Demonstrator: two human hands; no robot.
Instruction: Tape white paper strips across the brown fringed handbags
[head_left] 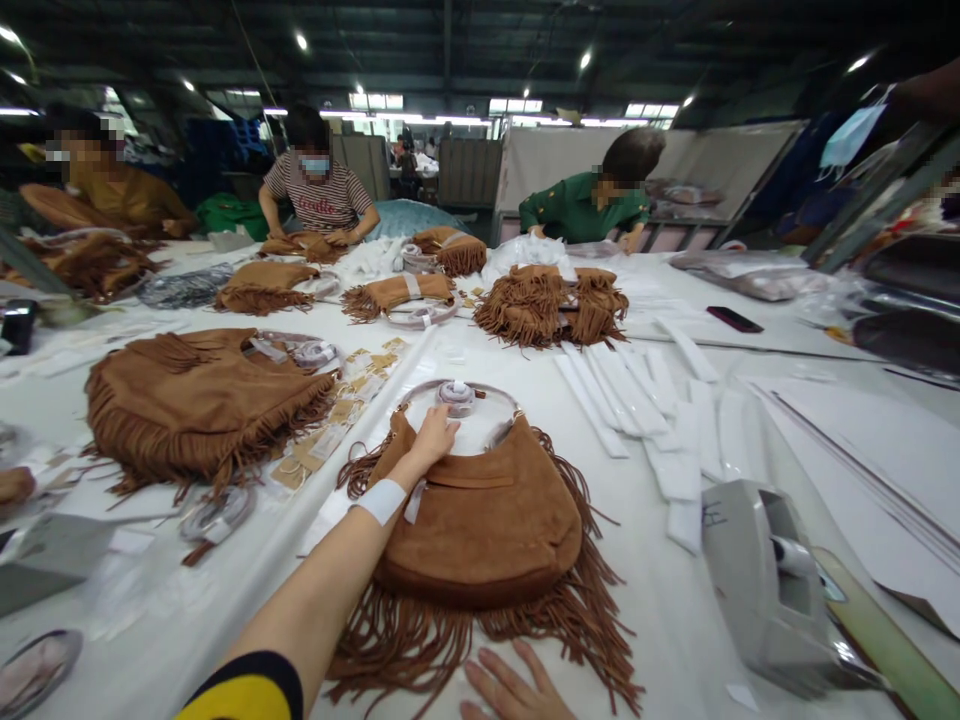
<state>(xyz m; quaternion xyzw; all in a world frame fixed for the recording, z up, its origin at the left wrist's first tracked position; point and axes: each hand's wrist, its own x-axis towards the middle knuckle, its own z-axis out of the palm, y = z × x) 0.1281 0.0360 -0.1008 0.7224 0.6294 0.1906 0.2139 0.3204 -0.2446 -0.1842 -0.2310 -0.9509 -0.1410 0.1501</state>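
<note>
A brown suede bag [487,520] with long fringe lies flat on the white table [675,620] right in front of me. Its ring handle [457,395] is wrapped in white paper and plastic. My left hand [431,437] reaches across the bag, its fingers closed together on the bag's top rim just below the handle. A white band sits on that wrist. At the bottom edge of the view, my right hand [510,690] lies flat with fingers spread on the fringe.
A grey tape dispenser [772,580] stands at the right, with white paper strips [645,400] beyond it. More fringed bags [195,400] [551,300] and paper tags [352,390] lie to the left and behind. Three people work at the far side. A phone [733,318] lies far right.
</note>
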